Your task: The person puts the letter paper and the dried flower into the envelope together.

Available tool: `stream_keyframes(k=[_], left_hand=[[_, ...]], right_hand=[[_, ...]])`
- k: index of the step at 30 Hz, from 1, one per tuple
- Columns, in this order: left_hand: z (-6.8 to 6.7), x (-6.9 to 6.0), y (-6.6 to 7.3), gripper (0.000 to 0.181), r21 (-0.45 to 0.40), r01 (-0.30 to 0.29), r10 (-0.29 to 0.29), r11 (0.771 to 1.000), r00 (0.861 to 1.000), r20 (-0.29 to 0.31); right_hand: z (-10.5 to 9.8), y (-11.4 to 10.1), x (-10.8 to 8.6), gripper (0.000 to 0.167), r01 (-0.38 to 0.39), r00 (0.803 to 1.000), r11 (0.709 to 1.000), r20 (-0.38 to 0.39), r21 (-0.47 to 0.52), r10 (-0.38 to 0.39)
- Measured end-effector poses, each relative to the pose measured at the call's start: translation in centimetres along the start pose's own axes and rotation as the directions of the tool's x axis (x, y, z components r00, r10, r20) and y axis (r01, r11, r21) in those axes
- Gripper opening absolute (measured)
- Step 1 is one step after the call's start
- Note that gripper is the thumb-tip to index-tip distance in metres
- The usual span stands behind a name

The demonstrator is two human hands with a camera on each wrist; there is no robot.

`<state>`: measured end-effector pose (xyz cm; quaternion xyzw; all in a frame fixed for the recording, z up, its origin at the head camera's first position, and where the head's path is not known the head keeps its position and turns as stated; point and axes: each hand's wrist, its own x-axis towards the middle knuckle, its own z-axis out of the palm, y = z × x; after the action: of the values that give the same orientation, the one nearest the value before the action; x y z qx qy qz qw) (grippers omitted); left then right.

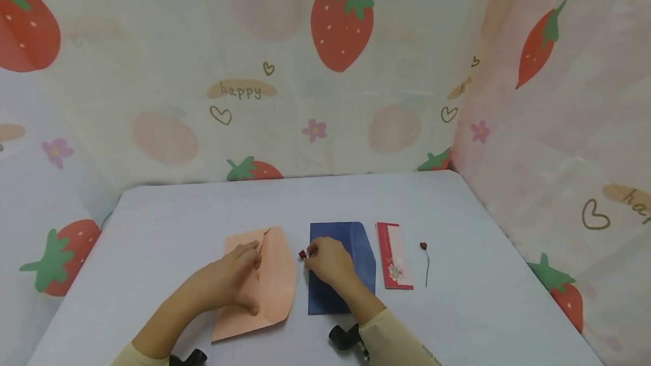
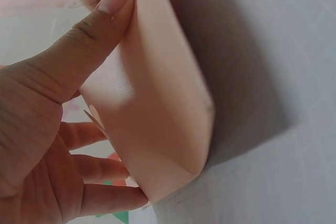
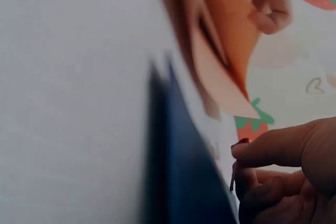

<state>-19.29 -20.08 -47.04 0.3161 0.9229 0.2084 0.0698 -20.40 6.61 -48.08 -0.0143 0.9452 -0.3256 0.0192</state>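
Note:
A peach envelope (image 1: pixel 277 292) lies left of centre with its flap unfolded to the right and its mouth parted. My left hand (image 1: pixel 231 278) grips its body, the thumb (image 2: pixel 97 40) on one side and the fingers spread towards the other. Between thumb and fingertips, my right hand (image 1: pixel 330 261) pinches a small dark red flower (image 1: pixel 302 255) with a thin stem. That hand is above a navy envelope (image 1: pixel 325 301), whose flap also points right; in the right wrist view the flower (image 3: pixel 241 142) is mostly covered by fingers.
Right of the navy envelope lies a red and pink card (image 1: pixel 400 264) with a white flower design. Beyond it is a second small red flower (image 1: pixel 424 246) on a thin stem. A strawberry-print cloth (image 1: pixel 285 129) walls in the white table (image 1: pixel 483 309).

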Motion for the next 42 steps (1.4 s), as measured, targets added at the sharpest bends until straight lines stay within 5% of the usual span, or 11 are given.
stream_keyframes(k=[8, 21, 42], left_hand=[[-0.4, 0.3, 0.1, 0.076, 0.017, -0.035, 0.035, 0.999, 0.999, -0.017], [-0.2, 0.0, 0.2, 0.078, 0.001, 0.011, -0.011, 1.000, 1.000, -0.003], [-0.1, -0.1, 0.1, 0.077, 0.008, -0.019, 0.018, 1.000, 1.000, 0.010]], right_hand=[[-1.6, 0.5, 0.8, 0.007, -0.019, 0.992, 0.962, 0.124, 0.271, -0.015], [-2.3, 0.3, 0.8, 0.015, -0.004, 0.979, 0.925, 0.188, 0.381, -0.074], [-1.8, -0.4, 0.4, 0.012, 0.049, 0.972, 0.852, 0.170, 0.521, -0.159]])
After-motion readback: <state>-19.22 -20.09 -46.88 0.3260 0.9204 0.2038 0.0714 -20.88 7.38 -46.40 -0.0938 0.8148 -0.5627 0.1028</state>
